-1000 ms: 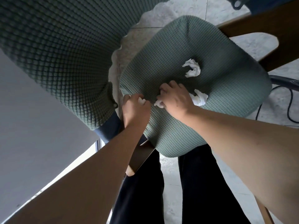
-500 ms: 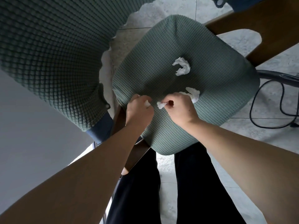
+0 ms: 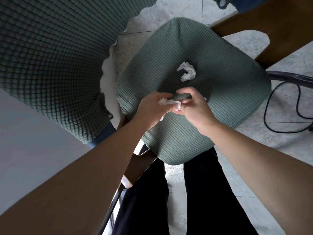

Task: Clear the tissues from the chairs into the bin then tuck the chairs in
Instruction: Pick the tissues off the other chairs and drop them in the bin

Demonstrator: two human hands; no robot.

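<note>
Fingers of the left hand [image 3: 149,108] curl around a crumpled white tissue wad [image 3: 166,102], while the right hand [image 3: 193,107] pinches that wad's near end between thumb and fingertips, both over the green quilted chair seat [image 3: 220,68]. Just beyond the fingertips a second crumpled tissue [image 3: 187,73] lies alone on the seat (a white sliver past the right knuckles is too hidden to identify). The chair back [image 3: 50,56] is cut off at top left.
</note>
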